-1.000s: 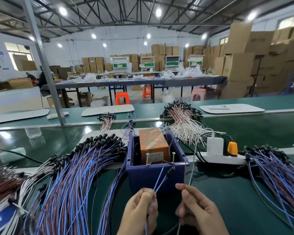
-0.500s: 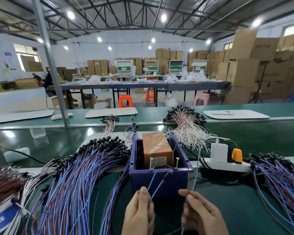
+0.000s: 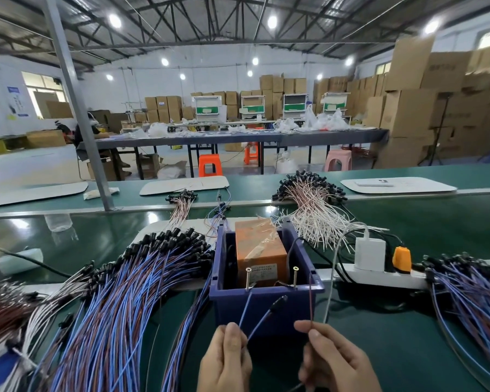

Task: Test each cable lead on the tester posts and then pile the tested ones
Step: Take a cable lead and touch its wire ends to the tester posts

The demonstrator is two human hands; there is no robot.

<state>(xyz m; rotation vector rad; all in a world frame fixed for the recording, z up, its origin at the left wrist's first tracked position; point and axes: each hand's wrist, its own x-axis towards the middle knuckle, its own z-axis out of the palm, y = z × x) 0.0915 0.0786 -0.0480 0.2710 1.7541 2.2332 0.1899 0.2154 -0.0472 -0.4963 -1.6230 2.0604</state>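
An orange tester box (image 3: 259, 251) sits inside a dark blue bin (image 3: 263, 306) with two upright screw posts, the left post (image 3: 249, 278) and the right post (image 3: 295, 276). My left hand (image 3: 227, 360) pinches a blue cable lead (image 3: 245, 308) whose bare tip reaches up to the left post; its black-plug branch (image 3: 276, 302) hangs in front of the bin. My right hand (image 3: 334, 360) pinches a thin brown lead (image 3: 311, 301) that rises toward the bin's right rim, near the right post. A big fan of blue and brown cables (image 3: 119, 301) lies left.
Another blue cable pile (image 3: 473, 295) lies at the right. White-brown cables (image 3: 311, 205) lie behind the bin. A white power strip (image 3: 379, 277) with a white charger (image 3: 369, 254) and orange plug (image 3: 402, 258) sits right of the bin. A grey pole (image 3: 77, 108) stands back left.
The camera has tilted up a little. My right hand has raised the brown lead toward the right post. The left hand still holds the blue lead at the left post.
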